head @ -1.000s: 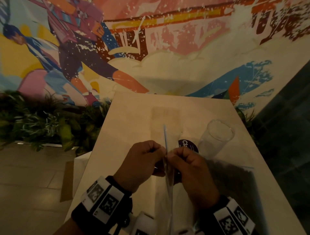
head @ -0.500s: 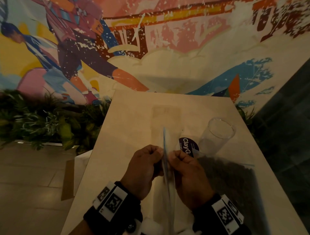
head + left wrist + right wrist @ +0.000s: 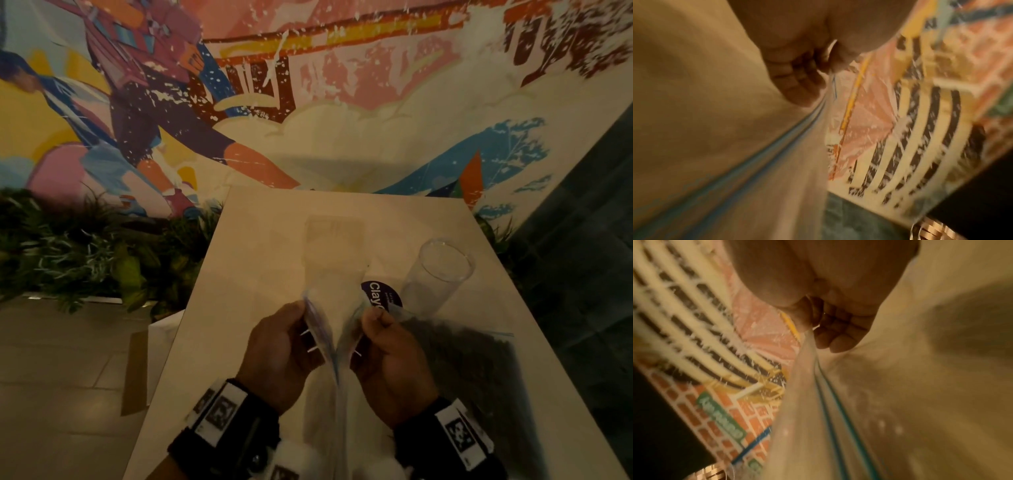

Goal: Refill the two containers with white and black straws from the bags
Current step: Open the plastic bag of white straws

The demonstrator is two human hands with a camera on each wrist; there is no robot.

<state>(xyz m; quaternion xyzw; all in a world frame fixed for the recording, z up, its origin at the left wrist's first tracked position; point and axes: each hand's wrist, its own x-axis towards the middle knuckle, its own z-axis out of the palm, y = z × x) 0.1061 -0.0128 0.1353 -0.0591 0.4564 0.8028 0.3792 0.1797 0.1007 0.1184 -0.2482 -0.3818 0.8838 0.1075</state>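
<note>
I hold a clear zip bag (image 3: 334, 346) upright over the near middle of the pale table (image 3: 274, 246). My left hand (image 3: 286, 346) pinches its left lip, and my right hand (image 3: 387, 346) pinches its right lip, with the mouth spread apart between them. The bag's blue zip strips (image 3: 756, 151) run below my left fingers, and the same strips (image 3: 830, 402) trail from my right fingers. A few white straw tips (image 3: 310, 342) show at the mouth. An empty clear glass container (image 3: 440, 270) stands at the right. A second clear bag with dark contents (image 3: 479, 383) lies beside my right wrist.
A round dark sticker (image 3: 380, 294) with white lettering lies between the bag and the glass. Green plants (image 3: 85, 253) line the floor left of the table. A painted mural wall (image 3: 308, 85) rises behind it, and a dark wall (image 3: 589, 240) stands at the right.
The bag's lips were pressed together in a thin edge between my hands. My hands have pulled apart sideways and the mouth now gapes.
</note>
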